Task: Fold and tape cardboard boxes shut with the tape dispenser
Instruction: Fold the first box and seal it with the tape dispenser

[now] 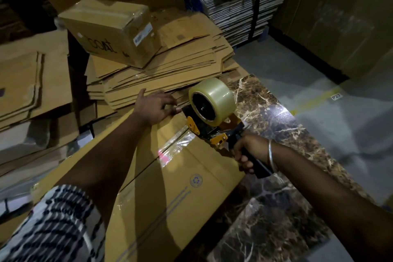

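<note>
1. Cardboard box (174, 187) lies on the marble tabletop (276, 208), toward its left edge; the flap seam is its long axis, running from the near-left end up to the far-right end.
2. Tape dispenser (209, 112) sits on the seam at the box's far end; a strip of clear tape (176, 147) lies on the seam just behind it.
3. Right hand (247, 153) clenched round the dispenser's black handle, beside the box's right edge.
4. Left hand (154, 105) pressing flat on the far flap, fingers spread, just left of the roll; the nearer hand to the seam end.
5. Judgement: next pull follows the seam axis.
6. Containers: sealed box (112, 30) on flat cardboard stack (170, 66), contents hidden.
</note>
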`<act>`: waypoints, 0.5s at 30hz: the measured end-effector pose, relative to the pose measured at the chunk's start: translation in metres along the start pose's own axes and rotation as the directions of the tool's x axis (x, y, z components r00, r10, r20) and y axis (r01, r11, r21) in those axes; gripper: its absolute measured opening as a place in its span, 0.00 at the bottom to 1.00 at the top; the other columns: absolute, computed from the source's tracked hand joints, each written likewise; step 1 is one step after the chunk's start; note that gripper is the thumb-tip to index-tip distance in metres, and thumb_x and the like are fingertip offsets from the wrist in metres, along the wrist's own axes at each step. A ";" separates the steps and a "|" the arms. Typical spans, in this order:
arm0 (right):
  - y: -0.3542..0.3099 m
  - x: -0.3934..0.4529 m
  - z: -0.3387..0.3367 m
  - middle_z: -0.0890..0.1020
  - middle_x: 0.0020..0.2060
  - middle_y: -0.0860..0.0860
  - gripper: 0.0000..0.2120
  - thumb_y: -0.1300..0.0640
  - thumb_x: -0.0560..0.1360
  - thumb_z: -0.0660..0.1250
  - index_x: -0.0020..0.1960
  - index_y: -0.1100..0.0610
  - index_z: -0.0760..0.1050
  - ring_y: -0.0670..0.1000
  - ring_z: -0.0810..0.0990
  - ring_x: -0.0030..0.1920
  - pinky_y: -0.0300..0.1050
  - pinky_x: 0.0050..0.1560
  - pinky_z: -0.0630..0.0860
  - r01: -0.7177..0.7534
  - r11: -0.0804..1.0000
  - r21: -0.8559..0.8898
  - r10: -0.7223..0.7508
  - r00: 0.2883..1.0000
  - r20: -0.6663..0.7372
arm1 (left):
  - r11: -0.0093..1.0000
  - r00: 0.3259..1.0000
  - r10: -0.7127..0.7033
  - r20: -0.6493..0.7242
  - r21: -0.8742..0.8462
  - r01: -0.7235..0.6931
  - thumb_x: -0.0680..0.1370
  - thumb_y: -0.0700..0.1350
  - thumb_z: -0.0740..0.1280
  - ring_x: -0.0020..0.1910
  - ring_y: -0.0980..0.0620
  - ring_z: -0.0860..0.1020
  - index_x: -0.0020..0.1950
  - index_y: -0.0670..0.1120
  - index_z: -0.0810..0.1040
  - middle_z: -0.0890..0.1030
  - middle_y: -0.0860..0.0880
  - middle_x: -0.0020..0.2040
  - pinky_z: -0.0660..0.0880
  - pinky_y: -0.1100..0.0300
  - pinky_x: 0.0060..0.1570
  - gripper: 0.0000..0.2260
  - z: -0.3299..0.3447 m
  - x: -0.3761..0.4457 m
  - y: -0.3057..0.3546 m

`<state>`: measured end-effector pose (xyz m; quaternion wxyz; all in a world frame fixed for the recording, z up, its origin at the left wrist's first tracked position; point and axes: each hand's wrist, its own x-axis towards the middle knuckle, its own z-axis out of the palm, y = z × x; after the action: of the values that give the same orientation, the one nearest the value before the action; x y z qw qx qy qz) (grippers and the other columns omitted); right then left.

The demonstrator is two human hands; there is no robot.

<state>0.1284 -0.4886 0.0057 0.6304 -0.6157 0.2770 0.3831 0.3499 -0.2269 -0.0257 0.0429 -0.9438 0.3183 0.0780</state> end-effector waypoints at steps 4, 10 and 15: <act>-0.004 -0.001 -0.002 0.64 0.23 0.52 0.10 0.65 0.69 0.59 0.31 0.57 0.64 0.50 0.60 0.20 0.37 0.25 0.60 0.015 0.999 -0.030 -0.015 1.000 -0.016 | 0.994 0.992 -0.107 0.071 -0.012 0.108 0.76 0.75 0.46 0.80 0.51 0.53 0.72 0.63 0.70 0.63 0.58 0.78 0.43 0.29 0.72 0.32 0.002 0.000 -0.007; 0.018 -0.017 -0.008 0.65 0.22 0.52 0.19 0.66 0.69 0.59 0.21 0.55 0.69 0.50 0.61 0.20 0.37 0.25 0.61 0.033 0.999 -0.043 -0.033 0.999 0.016 | 0.989 0.987 -0.140 0.084 -0.025 0.143 0.77 0.73 0.50 0.81 0.49 0.51 0.72 0.64 0.70 0.60 0.57 0.80 0.41 0.26 0.70 0.28 -0.006 -0.004 0.002; 0.049 -0.038 -0.020 0.63 0.23 0.54 0.11 0.60 0.56 0.65 0.31 0.58 0.63 0.51 0.59 0.20 0.36 0.25 0.61 -0.009 0.999 -0.031 0.011 0.997 0.071 | 0.983 0.985 -0.160 0.072 -0.080 0.165 0.78 0.71 0.52 0.81 0.48 0.50 0.71 0.63 0.72 0.60 0.57 0.80 0.41 0.24 0.69 0.26 -0.006 -0.007 0.006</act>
<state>0.0695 -0.5159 0.0072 0.6282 -0.6099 0.2516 0.4123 0.3414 -0.2282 -0.0188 0.0192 -0.9646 0.2350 0.1185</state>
